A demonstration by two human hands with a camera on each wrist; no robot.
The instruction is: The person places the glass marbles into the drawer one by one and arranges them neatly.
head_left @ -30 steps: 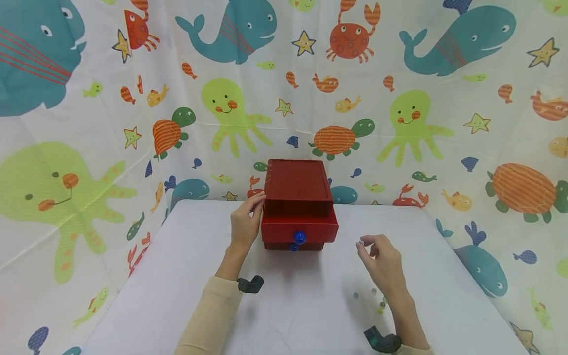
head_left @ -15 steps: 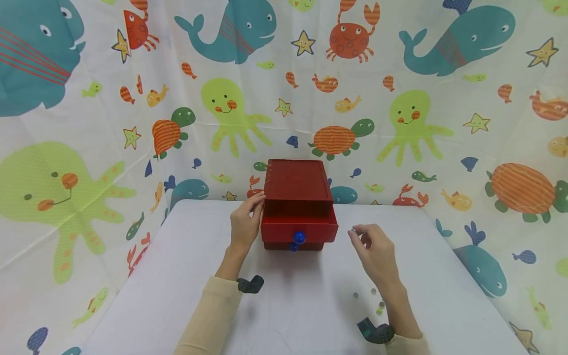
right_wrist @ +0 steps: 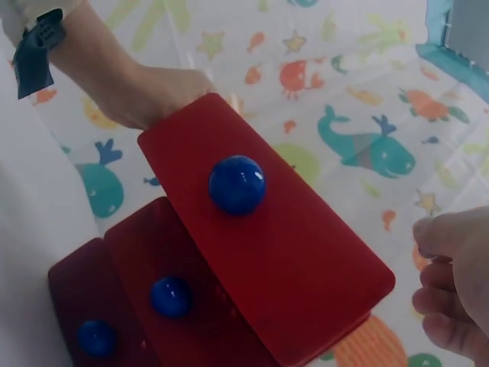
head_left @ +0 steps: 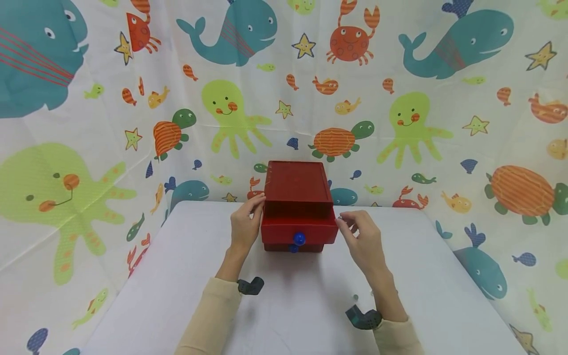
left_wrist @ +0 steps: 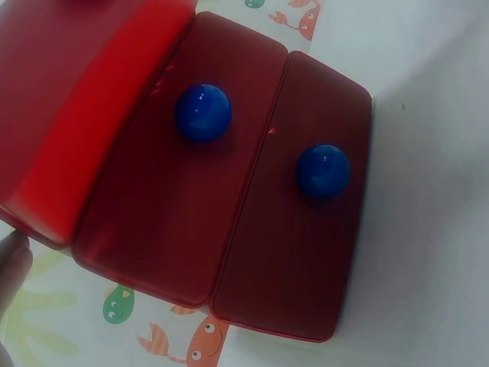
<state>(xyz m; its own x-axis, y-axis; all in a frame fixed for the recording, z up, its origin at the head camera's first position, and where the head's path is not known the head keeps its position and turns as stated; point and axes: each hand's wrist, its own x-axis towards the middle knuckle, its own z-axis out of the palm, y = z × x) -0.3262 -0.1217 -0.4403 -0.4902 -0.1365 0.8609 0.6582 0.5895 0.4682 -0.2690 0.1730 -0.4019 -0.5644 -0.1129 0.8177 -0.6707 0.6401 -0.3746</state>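
A red mini chest of drawers [head_left: 298, 180] with round blue knobs stands on the white table, and its top drawer [head_left: 279, 233] is pulled out. My left hand [head_left: 244, 227] rests its fingertips against the left side of the chest, near the top. Just right of the open drawer, my right hand [head_left: 365, 241] pinches a small dark marble [right_wrist: 425, 254] between thumb and fingertips, mostly hidden by them. The right wrist view shows the drawer front [right_wrist: 306, 252] apart from this hand. In the left wrist view the two lower drawers [left_wrist: 176, 206] are closed.
A small greenish-grey marble [head_left: 356, 297] lies on the table [head_left: 199, 246] by my right forearm, with another pale one [head_left: 372, 294] partly hidden by that arm. Behind the chest hangs a curtain [head_left: 284, 138] printed with sea animals.
My right hand has moved left and farther forward, carrying the marble up to the drawer's right edge. My left hand and the chest have stayed in place.
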